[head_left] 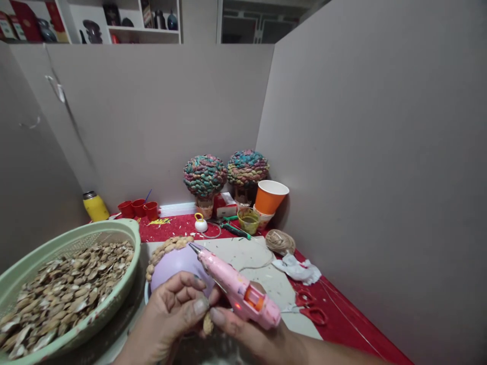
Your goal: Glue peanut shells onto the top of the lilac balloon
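A pink hot glue gun [239, 286] with a small lit red light is in my right hand [247, 324], its metal nozzle pointing up and left. My left hand [175, 309] is closed in a pinch on a peanut shell [208, 323], which the right thumb also touches. Just beyond the hands sits a lilac balloon [173, 266], partly hidden by my left hand. Peanut shells in a band [167, 247] cover the balloon's far and left edge. To the left, a green colander [131, 263] holds many loose peanut shells.
Two colourful shell-covered trees [205, 175] stand at the back. Nearby are orange paper cups [271, 196], a bowl [248, 220] and pliers [236, 230]. Twine [280, 242] and red scissors [312, 308] lie right. Red cups [139, 207] and a yellow bottle [95, 207] stand left. Grey partitions [361, 152] enclose the table.
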`<act>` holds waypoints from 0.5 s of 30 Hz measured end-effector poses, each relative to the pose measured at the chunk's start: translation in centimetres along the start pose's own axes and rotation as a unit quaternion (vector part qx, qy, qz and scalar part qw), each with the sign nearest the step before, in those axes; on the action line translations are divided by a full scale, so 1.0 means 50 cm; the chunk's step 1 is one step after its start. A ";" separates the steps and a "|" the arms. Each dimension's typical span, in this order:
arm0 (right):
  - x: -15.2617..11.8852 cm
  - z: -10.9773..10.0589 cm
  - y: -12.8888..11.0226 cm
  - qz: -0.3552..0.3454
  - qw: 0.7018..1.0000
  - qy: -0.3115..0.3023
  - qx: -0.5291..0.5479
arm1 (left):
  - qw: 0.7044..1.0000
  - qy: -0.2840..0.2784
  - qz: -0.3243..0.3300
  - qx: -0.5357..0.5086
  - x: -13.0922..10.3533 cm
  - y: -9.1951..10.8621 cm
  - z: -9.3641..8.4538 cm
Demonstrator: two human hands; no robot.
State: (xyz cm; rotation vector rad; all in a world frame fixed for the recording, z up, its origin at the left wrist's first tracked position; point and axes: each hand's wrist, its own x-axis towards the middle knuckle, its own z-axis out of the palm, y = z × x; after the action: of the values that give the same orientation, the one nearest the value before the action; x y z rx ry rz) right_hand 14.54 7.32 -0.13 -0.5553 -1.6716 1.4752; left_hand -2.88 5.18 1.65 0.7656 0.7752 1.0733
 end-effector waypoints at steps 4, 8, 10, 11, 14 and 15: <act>-0.011 0.004 0.000 0.026 0.999 0.006 -0.032 | 0.999 0.032 0.036 0.026 -0.009 -0.006 -0.005; -0.014 0.006 -0.002 0.023 0.999 -0.014 -0.038 | 0.995 0.053 0.058 0.061 -0.014 -0.007 -0.002; -0.013 0.004 -0.001 0.023 0.999 -0.004 -0.041 | 0.993 0.067 0.060 0.073 -0.018 -0.006 0.004; -0.012 0.004 0.000 0.021 0.999 0.005 -0.042 | 0.992 0.078 0.063 0.078 -0.020 -0.005 0.007; -0.011 0.003 0.003 0.024 0.998 0.035 -0.037 | 0.987 0.103 0.086 0.088 -0.026 -0.006 0.015; -0.011 0.004 0.004 0.028 0.998 0.039 -0.033 | 0.986 0.108 0.093 0.091 -0.026 -0.007 0.014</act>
State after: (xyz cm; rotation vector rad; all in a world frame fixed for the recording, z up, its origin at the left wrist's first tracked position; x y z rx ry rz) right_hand 14.65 6.81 -0.47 -0.6922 -1.6612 1.4236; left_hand -2.48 3.71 1.95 0.8996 1.0119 1.2801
